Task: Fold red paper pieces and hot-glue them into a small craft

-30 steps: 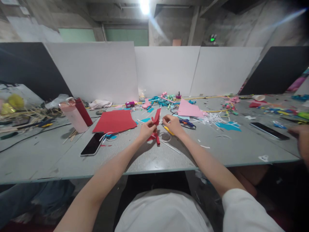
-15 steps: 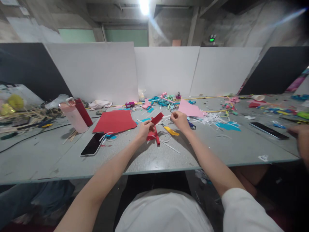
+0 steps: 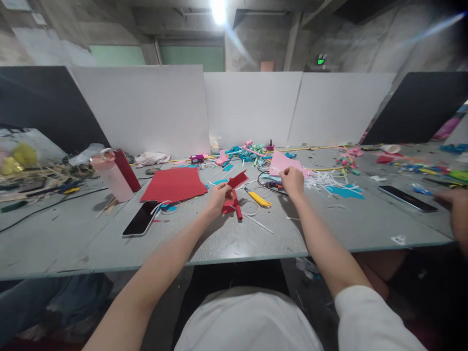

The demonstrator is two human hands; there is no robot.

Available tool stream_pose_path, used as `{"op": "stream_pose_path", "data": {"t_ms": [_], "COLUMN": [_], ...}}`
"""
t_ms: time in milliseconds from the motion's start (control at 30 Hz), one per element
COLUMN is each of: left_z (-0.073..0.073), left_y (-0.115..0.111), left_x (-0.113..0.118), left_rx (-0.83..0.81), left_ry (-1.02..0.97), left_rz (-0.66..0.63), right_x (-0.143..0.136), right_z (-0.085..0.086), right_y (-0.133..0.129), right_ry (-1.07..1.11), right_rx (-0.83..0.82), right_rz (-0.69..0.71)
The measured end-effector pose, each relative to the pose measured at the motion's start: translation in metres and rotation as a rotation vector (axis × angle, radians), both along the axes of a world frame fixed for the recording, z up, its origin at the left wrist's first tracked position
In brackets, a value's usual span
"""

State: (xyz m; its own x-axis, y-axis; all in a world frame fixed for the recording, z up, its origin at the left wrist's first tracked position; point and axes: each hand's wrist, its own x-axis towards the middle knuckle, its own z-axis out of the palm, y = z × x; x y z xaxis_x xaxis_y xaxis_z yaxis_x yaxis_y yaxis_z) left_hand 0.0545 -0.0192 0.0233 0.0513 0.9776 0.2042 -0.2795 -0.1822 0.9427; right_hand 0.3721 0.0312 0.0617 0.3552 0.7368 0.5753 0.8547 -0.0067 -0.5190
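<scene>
My left hand (image 3: 220, 197) is closed on a folded red paper strip (image 3: 238, 180), gripping its lower left end above the table. Below the strip a narrow red paper roll (image 3: 238, 208) slants down toward me, beside a small red scrap. My right hand (image 3: 292, 179) is apart from the strip, fingers pinched, in front of a pink paper sheet (image 3: 284, 162); whatever is between its fingertips is too small or hidden. Just left of that hand lies a dark blue tool with an orange part (image 3: 274, 185). A yellow cutter (image 3: 260, 199) rests between my hands beside white cord loops (image 3: 250, 208).
A large red sheet (image 3: 173, 184), a phone (image 3: 141, 219) and a pink bottle (image 3: 111, 176) are on the left. White paper strips (image 3: 323, 179), blue paper (image 3: 345, 190) and another phone (image 3: 407, 198) are on the right, near another person's hand (image 3: 453, 200). White panels (image 3: 252, 107) stand behind.
My right hand has moved right, away from the red strip, uncovering more of the dark blue tool. A white sliver now shows on the table below it. My left hand stays on the strip.
</scene>
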Motion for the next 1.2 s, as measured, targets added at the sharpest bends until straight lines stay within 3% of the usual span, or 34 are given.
{"op": "stream_pose_path", "data": {"t_ms": [133, 233, 467, 600, 700, 933, 1200], "left_z": [0.002, 0.003, 0.003, 0.007, 0.008, 0.006, 0.005], "left_y": [-0.002, -0.003, -0.005, -0.010, -0.012, -0.011, -0.009], "left_x": [0.000, 0.000, -0.001, 0.000, 0.000, 0.003, 0.003], "left_rx": [-0.016, -0.016, -0.022, -0.030, -0.030, -0.018, -0.062], "left_ry": [0.016, 0.029, 0.043, 0.052, 0.056, 0.080, 0.102], "left_rz": [-0.004, -0.004, 0.004, -0.024, -0.028, -0.024, -0.037], "right_x": [0.016, 0.016, -0.039, -0.077, -0.097, -0.115, -0.112], "right_z": [-0.001, -0.001, 0.005, 0.006, 0.001, -0.018, -0.015], "right_y": [0.002, 0.005, -0.013, -0.037, -0.046, -0.046, -0.046], "right_ry": [-0.019, -0.058, -0.209, -0.333, -0.452, -0.537, -0.482], "right_rx": [0.177, 0.300, 0.380, 0.326, 0.288, 0.278, 0.303], "right_rz": [-0.119, -0.066, 0.399, 0.741, 0.872, 0.795, 0.851]}}
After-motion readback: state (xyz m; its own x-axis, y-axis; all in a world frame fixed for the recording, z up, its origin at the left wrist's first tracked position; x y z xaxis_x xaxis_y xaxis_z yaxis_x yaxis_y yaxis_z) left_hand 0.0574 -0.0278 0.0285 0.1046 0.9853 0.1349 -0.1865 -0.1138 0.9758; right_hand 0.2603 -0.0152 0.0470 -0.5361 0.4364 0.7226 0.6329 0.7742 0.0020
